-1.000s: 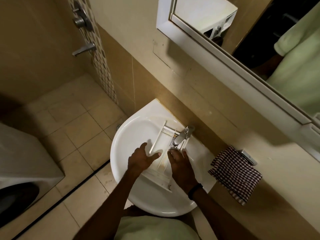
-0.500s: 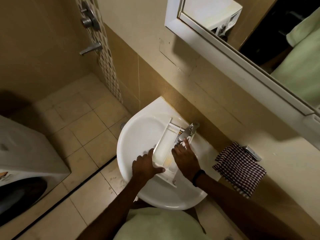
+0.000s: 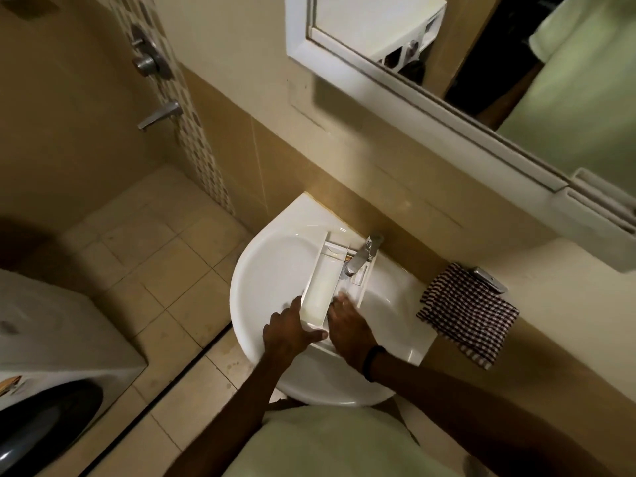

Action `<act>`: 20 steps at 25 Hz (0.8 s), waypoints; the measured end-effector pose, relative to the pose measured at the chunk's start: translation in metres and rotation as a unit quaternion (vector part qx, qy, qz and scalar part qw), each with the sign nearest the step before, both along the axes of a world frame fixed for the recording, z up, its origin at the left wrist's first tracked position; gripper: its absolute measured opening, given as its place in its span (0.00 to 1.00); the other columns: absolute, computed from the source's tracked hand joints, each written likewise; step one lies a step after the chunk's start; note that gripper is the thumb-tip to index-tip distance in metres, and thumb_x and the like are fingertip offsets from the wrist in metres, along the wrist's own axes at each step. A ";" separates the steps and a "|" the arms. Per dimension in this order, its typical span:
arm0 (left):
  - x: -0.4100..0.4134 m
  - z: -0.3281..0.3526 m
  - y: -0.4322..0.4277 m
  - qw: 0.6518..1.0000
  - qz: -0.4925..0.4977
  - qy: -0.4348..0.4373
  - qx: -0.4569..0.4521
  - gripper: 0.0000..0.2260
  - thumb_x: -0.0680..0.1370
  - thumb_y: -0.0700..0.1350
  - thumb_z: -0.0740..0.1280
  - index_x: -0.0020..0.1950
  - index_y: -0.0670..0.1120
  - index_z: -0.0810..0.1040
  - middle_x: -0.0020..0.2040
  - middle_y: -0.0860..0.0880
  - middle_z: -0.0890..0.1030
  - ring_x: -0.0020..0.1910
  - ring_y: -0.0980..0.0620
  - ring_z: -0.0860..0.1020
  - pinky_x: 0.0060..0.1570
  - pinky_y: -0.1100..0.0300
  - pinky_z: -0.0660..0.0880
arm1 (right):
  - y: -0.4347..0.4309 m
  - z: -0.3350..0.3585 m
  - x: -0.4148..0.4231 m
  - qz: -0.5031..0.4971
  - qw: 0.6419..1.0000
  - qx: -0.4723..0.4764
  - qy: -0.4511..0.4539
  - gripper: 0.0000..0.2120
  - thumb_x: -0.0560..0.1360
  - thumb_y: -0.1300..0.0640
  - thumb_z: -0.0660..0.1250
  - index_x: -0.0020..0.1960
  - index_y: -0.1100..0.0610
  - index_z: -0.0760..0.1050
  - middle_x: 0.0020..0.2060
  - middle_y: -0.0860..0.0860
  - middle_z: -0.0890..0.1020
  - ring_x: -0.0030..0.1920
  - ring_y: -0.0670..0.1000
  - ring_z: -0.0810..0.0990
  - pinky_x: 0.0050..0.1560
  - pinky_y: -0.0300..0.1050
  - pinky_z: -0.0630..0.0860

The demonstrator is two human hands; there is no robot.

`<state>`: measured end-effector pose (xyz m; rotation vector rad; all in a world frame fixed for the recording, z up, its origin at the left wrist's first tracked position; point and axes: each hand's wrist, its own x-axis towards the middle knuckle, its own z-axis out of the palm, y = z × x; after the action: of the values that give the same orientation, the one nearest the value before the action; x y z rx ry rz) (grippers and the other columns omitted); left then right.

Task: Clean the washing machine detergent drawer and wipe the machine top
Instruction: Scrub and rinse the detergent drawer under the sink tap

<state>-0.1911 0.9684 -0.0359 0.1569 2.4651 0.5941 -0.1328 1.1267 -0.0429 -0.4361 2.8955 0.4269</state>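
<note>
The white detergent drawer [image 3: 325, 284] lies lengthwise in the white sink [image 3: 272, 270], its far end under the chrome tap [image 3: 361, 258]. My left hand [image 3: 287, 333] grips the drawer's near left corner, thumb across its front edge. My right hand [image 3: 347, 327] rests inside the drawer's right compartment, its fingertips blurred. The white washing machine [image 3: 51, 342] stands at the lower left, its top and dark door showing.
A checked cloth [image 3: 468, 320] hangs from a chrome holder [image 3: 490, 278] on the wall right of the sink. A white-framed mirror [image 3: 430, 91] is above. Shower fittings [image 3: 151, 63] sit on the tiled wall at the upper left. Beige floor tiles [image 3: 144, 256] spread left of the sink.
My left hand moved from flat beside the drawer to gripping its near corner. The drawer tilted and shifted under the tap. My right hand slid down inside it. The view shifted left.
</note>
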 end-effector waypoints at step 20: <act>0.002 0.012 0.005 0.999 0.009 -0.039 0.010 0.43 0.63 0.70 0.76 0.71 0.55 0.66 0.63 0.50 0.80 0.62 0.41 0.78 0.59 0.46 0.77 | 0.041 0.016 -0.016 0.003 0.999 -0.014 0.041 0.08 0.78 0.65 0.64 0.52 0.61 0.81 0.45 0.55 0.81 0.53 0.57 0.79 0.78 0.66 0.53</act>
<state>-0.1889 0.9730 -0.0241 0.1165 2.3877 0.6226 -0.1484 1.1680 -0.0269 -0.4427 2.9839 0.4169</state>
